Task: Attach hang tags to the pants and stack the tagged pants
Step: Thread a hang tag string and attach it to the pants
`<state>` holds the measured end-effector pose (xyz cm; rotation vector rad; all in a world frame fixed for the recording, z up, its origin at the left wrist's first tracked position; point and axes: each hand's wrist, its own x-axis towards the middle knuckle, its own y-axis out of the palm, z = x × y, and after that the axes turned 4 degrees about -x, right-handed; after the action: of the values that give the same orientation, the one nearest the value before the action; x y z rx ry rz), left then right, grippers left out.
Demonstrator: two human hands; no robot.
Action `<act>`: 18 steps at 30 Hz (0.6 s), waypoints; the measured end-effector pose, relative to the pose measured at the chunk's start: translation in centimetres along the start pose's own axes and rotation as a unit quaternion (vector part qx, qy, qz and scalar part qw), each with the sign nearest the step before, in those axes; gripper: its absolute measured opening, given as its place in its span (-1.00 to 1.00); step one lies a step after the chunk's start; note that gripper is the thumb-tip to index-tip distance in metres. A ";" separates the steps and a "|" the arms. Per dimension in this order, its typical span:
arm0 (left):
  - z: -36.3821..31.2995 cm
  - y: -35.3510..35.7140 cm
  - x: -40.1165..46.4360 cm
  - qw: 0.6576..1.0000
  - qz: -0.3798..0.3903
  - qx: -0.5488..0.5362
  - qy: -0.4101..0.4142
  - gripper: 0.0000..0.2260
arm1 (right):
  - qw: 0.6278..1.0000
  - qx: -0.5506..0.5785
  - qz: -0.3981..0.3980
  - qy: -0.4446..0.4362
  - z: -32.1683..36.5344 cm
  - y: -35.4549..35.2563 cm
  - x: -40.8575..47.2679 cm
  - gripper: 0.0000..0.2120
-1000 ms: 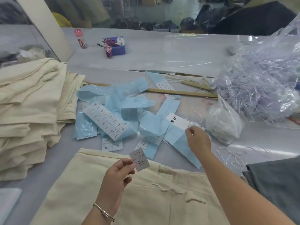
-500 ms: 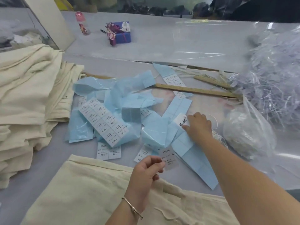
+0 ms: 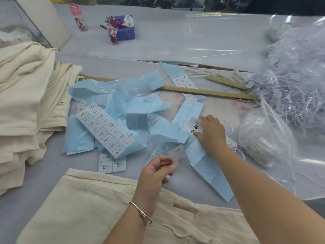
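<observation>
While the left hand (image 3: 154,170) hovers above the cream pants (image 3: 91,208) spread at the near table edge, its thumb and fingertips pinch a small hang tag (image 3: 178,154), blurred by motion. A thin bracelet (image 3: 140,212) circles that wrist. Reaching forward, the right hand (image 3: 212,132) lies palm down on blue label backing sheets (image 3: 123,106), fingers curled onto a white card (image 3: 194,126) with handwritten characters, gripping its edge. Folded cream pants form a stack (image 3: 24,103) at left. At right, a clear plastic bag (image 3: 263,138) holds white string loops, and a larger clear bag (image 3: 295,85) beyond it holds pale shredded strips. Two wooden rulers (image 3: 211,93) lie between.
</observation>
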<state>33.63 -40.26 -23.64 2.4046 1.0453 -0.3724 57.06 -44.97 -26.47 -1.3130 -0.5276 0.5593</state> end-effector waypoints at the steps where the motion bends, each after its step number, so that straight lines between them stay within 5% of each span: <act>1: -0.2 0.4 0.2 1.000 0.015 0.012 0.014 -0.78 | 1.000 -0.003 -0.012 0.000 0.2 -0.1 0.0 -0.52; 5: -1.6 3.5 2.1 0.984 0.105 0.060 0.130 -0.41 | 0.997 0.055 -0.052 0.003 0.1 0.0 -0.2 -0.86; 10: -2.8 8.7 7.7 0.918 0.012 0.227 0.324 -0.18 | 0.929 0.324 -0.133 0.117 -1.0 -1.8 0.0 -0.97; 14: -2.7 11.7 11.7 0.909 0.025 0.241 0.338 -0.09 | 0.867 0.472 -0.130 0.088 -0.9 -4.3 -0.7 -0.83; 18: -1.9 12.5 14.0 0.909 0.029 0.262 0.322 -0.02 | 0.880 0.466 -0.068 0.065 -1.4 -4.4 -1.2 -0.87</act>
<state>52.32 -38.10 -23.96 3.1511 1.2511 0.2289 57.42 -47.47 -22.46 -0.3793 -0.1748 0.5023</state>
